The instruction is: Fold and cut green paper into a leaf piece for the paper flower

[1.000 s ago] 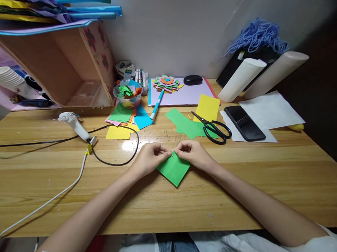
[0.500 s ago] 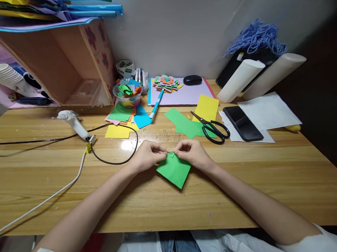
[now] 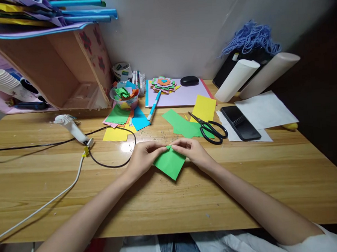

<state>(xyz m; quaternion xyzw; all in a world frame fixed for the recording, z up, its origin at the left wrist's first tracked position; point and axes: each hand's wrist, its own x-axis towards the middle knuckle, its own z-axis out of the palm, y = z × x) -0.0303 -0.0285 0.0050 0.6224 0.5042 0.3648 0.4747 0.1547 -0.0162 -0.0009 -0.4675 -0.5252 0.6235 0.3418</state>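
Observation:
A green paper square (image 3: 171, 164) is held just above the table, one corner pointing toward me. My left hand (image 3: 145, 156) pinches its far corner from the left, thumb on top. My right hand (image 3: 195, 154) pinches the same corner from the right, the two thumb tips almost meeting there. The fingers behind the paper are partly hidden. Beyond my hands lie black-handled scissors (image 3: 211, 129), resting partly on green paper pieces (image 3: 182, 123) and near a yellow sheet (image 3: 203, 108).
At the back left stand an open box (image 3: 82, 74) and a plastic bowl of paper scraps (image 3: 126, 98). A layered paper flower (image 3: 163, 84) lies on a lilac sheet. A phone (image 3: 240, 123) rests at right. Cables (image 3: 75, 176) cross the left side near a white handled device (image 3: 69, 127).
The small folded tip seen at the paper's far corner is now covered by my thumbs. Both hands have shifted slightly with the paper, and the view has moved a little.

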